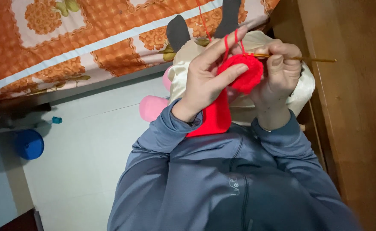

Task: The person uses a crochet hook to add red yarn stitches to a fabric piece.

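While both hands work close together just above frame centre, the left hand (205, 81) pinches a red crochet piece (243, 73) between thumb and fingers, index finger raised toward 1 o'clock with red yarn (227, 42) looped over it. Right hand (280, 75), at 3 o'clock of the piece and touching it, is closed around a thin golden crochet hook (312, 59); hook tip sits at the piece's upper edge, shaft pointing out to 3 o'clock. Yarn strand runs up toward 12 o'clock and off the frame edge. More red fabric (216, 117) hangs below the left wrist at 6 o'clock. Blue-grey jacket sleeves (162, 137) cover both forearms. Behind the hands: cream satin cloth (301, 92), a pink soft shape (151, 107) at 9 o'clock. Further out: bed with orange floral sheet (68, 38) at 10 o'clock, pale tiled floor (81, 158), blue round container (29, 144) at 8 o'clock, wooden furniture (355, 107) at 3 o'clock
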